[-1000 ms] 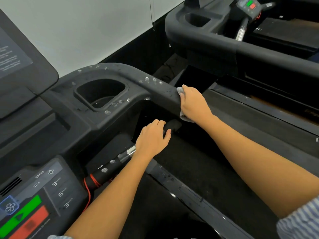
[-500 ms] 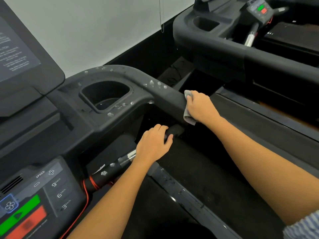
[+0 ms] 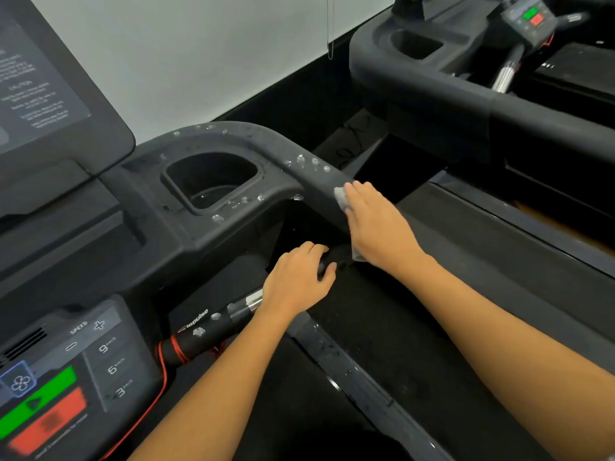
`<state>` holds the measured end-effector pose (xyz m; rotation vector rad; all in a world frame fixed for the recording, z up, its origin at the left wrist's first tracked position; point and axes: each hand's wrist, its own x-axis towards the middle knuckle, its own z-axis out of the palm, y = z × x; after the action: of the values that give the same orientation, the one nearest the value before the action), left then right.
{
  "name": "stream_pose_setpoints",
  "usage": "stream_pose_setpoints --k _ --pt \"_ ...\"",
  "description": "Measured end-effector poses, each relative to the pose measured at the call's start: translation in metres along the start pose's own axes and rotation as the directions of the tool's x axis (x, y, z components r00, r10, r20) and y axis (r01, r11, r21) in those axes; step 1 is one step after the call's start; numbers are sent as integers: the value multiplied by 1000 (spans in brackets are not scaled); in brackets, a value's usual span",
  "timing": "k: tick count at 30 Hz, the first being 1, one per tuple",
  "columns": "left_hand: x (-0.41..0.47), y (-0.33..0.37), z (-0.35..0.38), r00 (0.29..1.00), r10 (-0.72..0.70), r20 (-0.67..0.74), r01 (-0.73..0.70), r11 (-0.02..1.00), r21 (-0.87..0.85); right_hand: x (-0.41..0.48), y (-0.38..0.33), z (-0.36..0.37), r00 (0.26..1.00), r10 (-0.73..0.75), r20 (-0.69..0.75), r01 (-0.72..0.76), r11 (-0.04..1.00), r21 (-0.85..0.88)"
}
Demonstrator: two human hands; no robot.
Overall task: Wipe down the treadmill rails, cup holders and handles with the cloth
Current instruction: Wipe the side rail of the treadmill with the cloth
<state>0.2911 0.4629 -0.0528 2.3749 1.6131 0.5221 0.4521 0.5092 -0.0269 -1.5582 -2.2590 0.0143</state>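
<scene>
Nearest, below and left of the cup holder [image 3: 199,171], the control panel [image 3: 60,377] is showing its green and red pads. Just right of it, the left grip [image 3: 296,284] is staying where it was half a second ago, fingers curled tight round the dark end of the handle [image 3: 213,327], which is carrying a few droplets.

Beyond that, the right grip [image 3: 379,227] is lying flat on the rail [image 3: 312,181], fingers spread and fairly straight, pressing the cloth [image 3: 341,196] down. Since the earlier frame it has been sliding along the rail toward the cup holder, closing on the droplets [image 3: 314,161] that are sitting between cloth and holder. The cloth is lying under the palm, one grey edge peeking out at the fingertips on the cup-holder side and another corner hanging below the heel of the hand.

The cup holder itself is sitting up-rail from the cloth, ringed by more drops on its rim; its dark floor is giving off a faint sheen, and I cannot tell what is in it.

Far right of it, the neighbouring treadmill [image 3: 432,88] is showing a second cup holder [image 3: 416,44], its inside too dark to read.
</scene>
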Motion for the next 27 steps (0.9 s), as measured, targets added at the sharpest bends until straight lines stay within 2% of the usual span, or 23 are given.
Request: stream_pose_setpoints --k 2,3,5,6,9,11,13,15,17,20,23,27 --pt "-2 0 0 1000 -9 -6 9 1000 -10 6 4 -13 979 205 -4 -203 971 130" --pt "-3 -1 0 1000 -17 -11 17 1000 -22 12 7 -19 949 310 55 -315 935 164" --pt "-4 -2 0 998 -54 -20 52 997 -61 25 9 -27 892 413 183 -440 887 139" --pt "-5 -2 0 997 -79 -20 77 993 -85 31 8 -28 885 417 206 -446 888 117" --pt "-4 -1 0 991 -131 -7 129 980 -150 38 1 -20 935 330 131 -350 921 172" --pt "-4 -1 -1 989 -146 -10 141 969 -203 34 -4 -14 979 188 74 -198 964 175" --pt "-3 1 -1 983 -177 -42 158 943 -291 25 -8 -11 993 26 116 -42 989 140" --pt "-4 3 -3 969 -229 -88 178 903 -391 15 -13 -17 984 -19 180 -28 968 251" --pt "-6 7 -4 946 -288 -149 183 852 -490 7 -15 -25 975 42 220 -142 875 462" --pt "-7 21 -10 895 -410 -176 196 716 -670 -1 -21 -35 959 181 216 -282 657 699" --pt "0 40 -19 873 -478 -98 203 539 -817 -7 -31 -38 937 235 258 -344 488 802" --pt "8 65 -33 889 -458 7 196 365 -910 -19 -47 -36 899 184 398 -429 179 886"
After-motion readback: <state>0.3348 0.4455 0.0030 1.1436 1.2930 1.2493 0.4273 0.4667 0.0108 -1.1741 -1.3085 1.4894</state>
